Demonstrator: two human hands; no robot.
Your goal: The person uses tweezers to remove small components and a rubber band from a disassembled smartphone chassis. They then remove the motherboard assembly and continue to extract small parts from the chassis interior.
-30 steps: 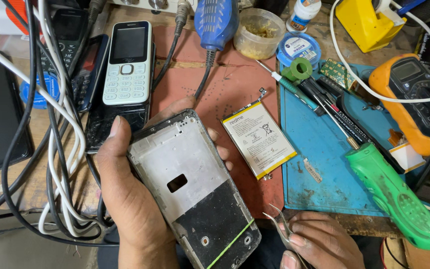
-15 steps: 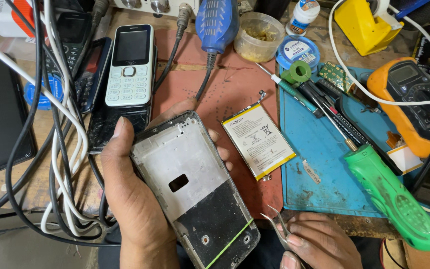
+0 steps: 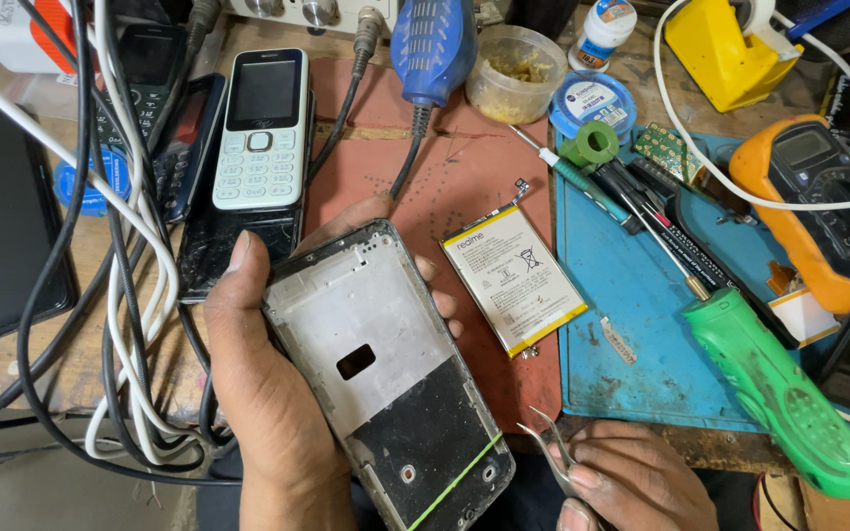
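My left hand (image 3: 268,393) grips an opened smartphone frame (image 3: 386,374) from the left side, its bare metal inner plate facing up, with a dark lower part and a thin green line near the bottom. My right hand (image 3: 632,482) sits at the bottom edge and pinches metal tweezers (image 3: 551,447), tips pointing up-left near the frame's lower right corner. A white flat phone battery (image 3: 516,278) lies on the red mat (image 3: 464,167) just right of the frame.
A white keypad phone (image 3: 260,128) and dark phones lie at upper left among black and white cables (image 3: 120,295). A blue mat (image 3: 641,334) holds screwdrivers, a green-handled tool (image 3: 789,393) and an orange multimeter (image 3: 819,197). A yellow stand, small tubs and a blue soldering handle sit at the back.
The phone frame and my left hand have shifted slightly. My right hand with the tweezers has stayed near the bottom edge.
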